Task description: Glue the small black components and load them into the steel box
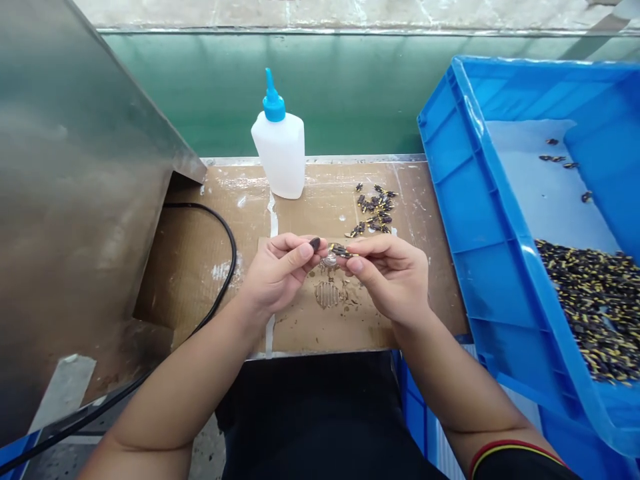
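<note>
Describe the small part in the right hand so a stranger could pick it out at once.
On the cardboard-covered bench beside the blue plastic crate, two hands meet. The right hand pinches a small black-and-gold part at its fingertips. Unlike the similar parts lying loose beyond, it is held in the air, next to the dark piece in the left hand.

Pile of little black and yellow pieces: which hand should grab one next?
Probably the right hand: it sits closer to the pile than the left hand, though it pinches a small piece.
</note>
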`<control>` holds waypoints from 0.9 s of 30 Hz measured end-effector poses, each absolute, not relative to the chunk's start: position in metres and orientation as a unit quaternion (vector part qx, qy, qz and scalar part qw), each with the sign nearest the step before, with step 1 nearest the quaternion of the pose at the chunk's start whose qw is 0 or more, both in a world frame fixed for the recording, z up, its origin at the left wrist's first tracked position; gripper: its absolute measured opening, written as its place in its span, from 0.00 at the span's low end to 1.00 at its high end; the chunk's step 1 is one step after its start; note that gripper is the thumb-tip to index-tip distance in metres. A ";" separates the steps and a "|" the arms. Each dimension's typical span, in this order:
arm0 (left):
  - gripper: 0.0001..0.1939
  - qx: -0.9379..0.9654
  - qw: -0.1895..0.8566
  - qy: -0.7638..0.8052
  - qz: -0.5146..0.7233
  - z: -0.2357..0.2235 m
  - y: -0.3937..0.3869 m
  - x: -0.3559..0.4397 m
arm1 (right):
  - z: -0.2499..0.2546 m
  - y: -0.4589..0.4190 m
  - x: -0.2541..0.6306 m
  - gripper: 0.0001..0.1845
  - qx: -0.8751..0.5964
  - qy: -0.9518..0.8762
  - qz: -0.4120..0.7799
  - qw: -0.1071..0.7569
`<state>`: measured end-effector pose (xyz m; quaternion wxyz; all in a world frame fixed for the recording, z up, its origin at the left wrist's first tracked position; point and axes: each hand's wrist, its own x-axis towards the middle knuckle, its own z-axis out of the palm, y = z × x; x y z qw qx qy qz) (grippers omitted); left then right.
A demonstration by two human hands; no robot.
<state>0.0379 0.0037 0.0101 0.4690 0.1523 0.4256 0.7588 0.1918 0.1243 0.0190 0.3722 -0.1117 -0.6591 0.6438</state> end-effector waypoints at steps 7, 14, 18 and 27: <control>0.15 0.175 0.462 0.455 0.741 0.010 0.002 0.040 | 0.019 0.122 0.191 0.07 -0.099 -0.664 0.647 0.360; 0.15 0.167 0.469 0.449 0.742 0.010 0.002 0.043 | 0.017 0.122 0.191 0.08 -0.103 -0.665 0.653 0.347; 0.14 0.174 0.471 0.435 0.747 0.012 0.002 0.044 | 0.014 0.122 0.191 0.05 -0.091 -0.663 0.653 0.356; 0.13 0.196 0.472 0.438 0.740 0.013 0.002 0.043 | 0.016 0.122 0.190 0.04 -0.084 -0.666 0.647 0.363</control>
